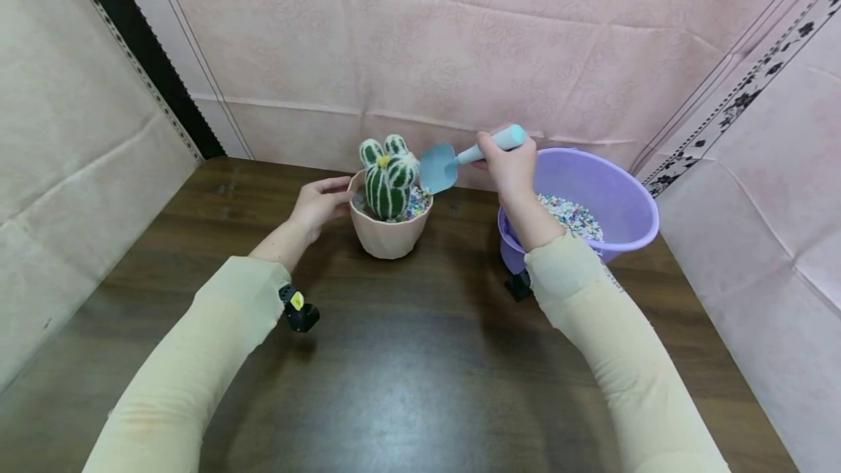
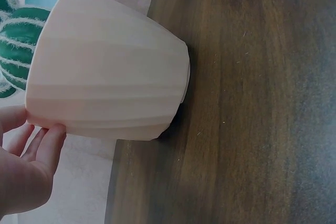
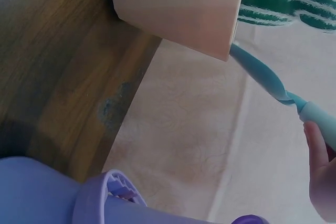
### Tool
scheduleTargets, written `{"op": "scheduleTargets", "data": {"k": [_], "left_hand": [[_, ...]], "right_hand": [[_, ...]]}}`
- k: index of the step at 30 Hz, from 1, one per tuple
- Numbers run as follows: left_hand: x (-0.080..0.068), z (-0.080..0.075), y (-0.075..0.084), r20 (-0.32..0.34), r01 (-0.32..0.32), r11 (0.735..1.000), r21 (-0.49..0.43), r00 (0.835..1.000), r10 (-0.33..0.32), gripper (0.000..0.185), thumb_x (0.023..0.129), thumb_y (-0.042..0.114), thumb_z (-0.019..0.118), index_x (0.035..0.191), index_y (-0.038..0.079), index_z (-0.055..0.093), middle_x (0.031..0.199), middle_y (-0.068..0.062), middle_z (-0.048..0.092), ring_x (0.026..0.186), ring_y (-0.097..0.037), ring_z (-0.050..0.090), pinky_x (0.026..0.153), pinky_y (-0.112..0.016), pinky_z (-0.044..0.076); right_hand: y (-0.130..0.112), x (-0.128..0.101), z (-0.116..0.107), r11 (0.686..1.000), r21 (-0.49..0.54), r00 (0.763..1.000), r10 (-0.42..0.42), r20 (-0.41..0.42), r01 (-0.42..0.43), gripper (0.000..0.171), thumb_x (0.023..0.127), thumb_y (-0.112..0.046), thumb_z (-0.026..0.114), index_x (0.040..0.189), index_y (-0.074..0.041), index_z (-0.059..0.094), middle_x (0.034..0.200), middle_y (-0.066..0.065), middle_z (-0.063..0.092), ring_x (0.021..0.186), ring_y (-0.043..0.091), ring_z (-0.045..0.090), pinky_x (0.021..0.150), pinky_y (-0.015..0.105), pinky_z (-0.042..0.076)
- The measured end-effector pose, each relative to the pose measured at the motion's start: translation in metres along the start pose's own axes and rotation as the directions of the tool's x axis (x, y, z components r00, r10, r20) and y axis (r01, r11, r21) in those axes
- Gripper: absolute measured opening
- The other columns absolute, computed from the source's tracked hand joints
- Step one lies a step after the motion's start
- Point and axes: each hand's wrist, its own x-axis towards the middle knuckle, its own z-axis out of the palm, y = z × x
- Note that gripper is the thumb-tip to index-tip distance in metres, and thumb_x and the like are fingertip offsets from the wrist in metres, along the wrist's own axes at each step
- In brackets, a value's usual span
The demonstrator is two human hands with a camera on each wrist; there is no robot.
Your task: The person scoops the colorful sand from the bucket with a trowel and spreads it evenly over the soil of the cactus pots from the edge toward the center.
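1. Leftmost, the left hand rests on the rim of the pink pot, fingers touching its left side; whether they curl round it cannot be told.
2. Just right of those fingers, the cactus stands upright in the pot among coloured gravel.
3. Right again, the blue trowel hangs tilted over the pot's right rim, its handle clenched in the right hand.
4. Under that wrist sits the purple basin holding more gravel, on the wooden table.
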Motion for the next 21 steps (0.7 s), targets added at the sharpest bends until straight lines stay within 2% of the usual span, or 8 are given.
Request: {"op": "scheduleTargets", "data": {"k": [4,8,12,15,18,19,21], "left_hand": [[0.000,0.000,0.000,0.002,-0.002,1.000,0.005,1.000,0.002,0.047,0.095,0.006,0.051,0.141,0.003,0.040,0.142,-0.017,0.042,0.127,-0.027,0.046,0.105,-0.035,0.044],[-0.002,0.000,0.000,-0.001,-0.003,1.000,0.015,1.000,0.003,0.047,0.095,0.006,0.051,0.141,0.003,0.040,0.142,-0.017,0.042,0.127,-0.027,0.046,0.106,-0.037,0.043],[-0.008,-0.002,0.000,-0.032,-0.033,0.999,0.027,0.999,0.034,0.048,0.093,0.009,0.054,0.139,0.003,0.042,0.141,-0.017,0.044,0.123,-0.027,0.050,0.105,-0.039,0.044],[-0.015,-0.005,0.000,-0.078,-0.062,0.997,0.054,0.995,0.066,0.047,0.092,0.015,0.059,0.136,0.003,0.047,0.137,-0.014,0.049,0.114,-0.020,0.056,0.102,-0.036,0.047],[-0.024,-0.010,0.000,-0.109,-0.088,0.992,0.093,0.989,0.098,0.047,0.091,0.023,0.061,0.132,0.003,0.051,0.126,-0.010,0.055,0.103,-0.011,0.059,0.098,-0.034,0.050],[-0.027,-0.012,0.000,-0.110,-0.096,0.990,0.102,0.988,0.107,0.047,0.091,0.024,0.061,0.131,0.003,0.052,0.121,-0.007,0.057,0.099,-0.008,0.059,0.097,-0.035,0.051],[-0.034,-0.015,0.002,-0.099,-0.113,0.986,0.120,0.987,0.125,0.047,0.091,0.027,0.061,0.129,0.001,0.053,0.115,-0.003,0.057,0.094,-0.005,0.059,0.095,-0.035,0.052]], "right_hand": [[-0.001,-0.001,0.002,0.997,-0.036,0.997,-0.073,0.020,0.074,0.009,0.082,-0.008,0.063,0.076,-0.003,0.058,0.078,0.000,0.061,0.067,0.010,0.065,0.058,0.022,0.059],[-0.004,-0.003,0.003,0.997,-0.018,0.997,-0.072,0.021,0.073,0.009,0.082,-0.007,0.064,0.075,-0.004,0.058,0.076,0.000,0.059,0.067,0.010,0.064,0.060,0.026,0.060],[-0.007,-0.004,0.001,0.998,0.061,1.000,-0.026,0.008,0.025,0.012,0.083,-0.006,0.063,0.074,-0.007,0.056,0.073,0.000,0.058,0.062,0.009,0.065,0.061,0.028,0.060],[-0.010,-0.002,-0.003,0.988,0.151,1.000,0.020,-0.020,-0.017,0.013,0.083,-0.003,0.062,0.074,-0.007,0.055,0.072,0.002,0.058,0.060,0.011,0.066,0.062,0.030,0.061],[-0.011,0.000,-0.011,0.978,0.203,0.997,0.054,-0.061,-0.041,0.012,0.084,-0.002,0.062,0.076,-0.005,0.054,0.072,0.003,0.058,0.060,0.013,0.067,0.064,0.035,0.061],[-0.005,0.006,-0.017,0.964,0.261,0.996,0.066,-0.060,-0.048,0.013,0.081,-0.001,0.064,0.075,-0.006,0.054,0.070,0.003,0.059,0.059,0.014,0.067,0.060,0.035,0.060],[-0.006,0.008,-0.026,0.958,0.279,0.993,0.086,-0.085,-0.059,0.011,0.082,-0.002,0.065,0.078,-0.006,0.055,0.070,0.003,0.060,0.058,0.014,0.067,0.060,0.034,0.060]]}}
